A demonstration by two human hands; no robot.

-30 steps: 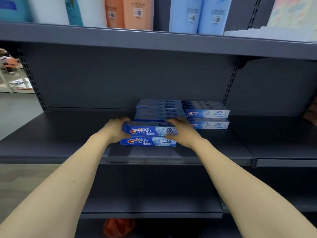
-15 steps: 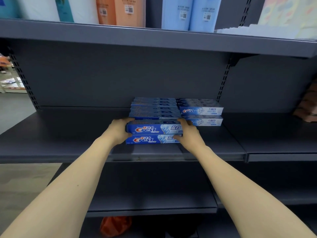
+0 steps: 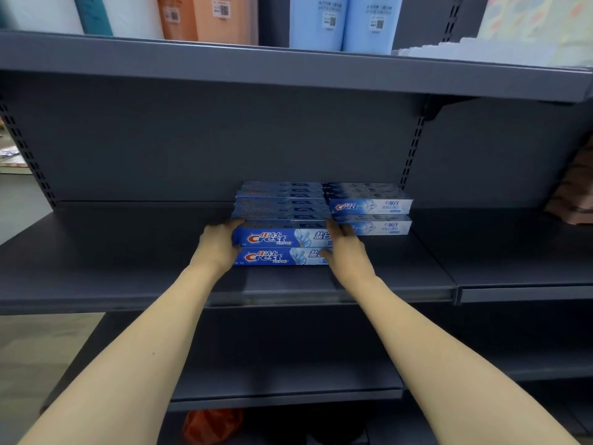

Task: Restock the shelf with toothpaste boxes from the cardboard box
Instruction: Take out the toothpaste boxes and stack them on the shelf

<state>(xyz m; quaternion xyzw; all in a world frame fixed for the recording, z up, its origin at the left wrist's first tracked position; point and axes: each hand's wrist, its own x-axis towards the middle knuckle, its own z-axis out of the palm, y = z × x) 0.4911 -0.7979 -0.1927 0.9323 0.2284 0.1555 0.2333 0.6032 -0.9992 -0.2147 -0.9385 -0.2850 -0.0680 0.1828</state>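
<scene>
Blue toothpaste boxes [image 3: 282, 239], grey shelf [image 3: 128, 268]

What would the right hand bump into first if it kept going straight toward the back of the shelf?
Probably the paler boxes stacked right of the dark blue boxes: the right hand points at their front, though depth is hard to judge.
</scene>
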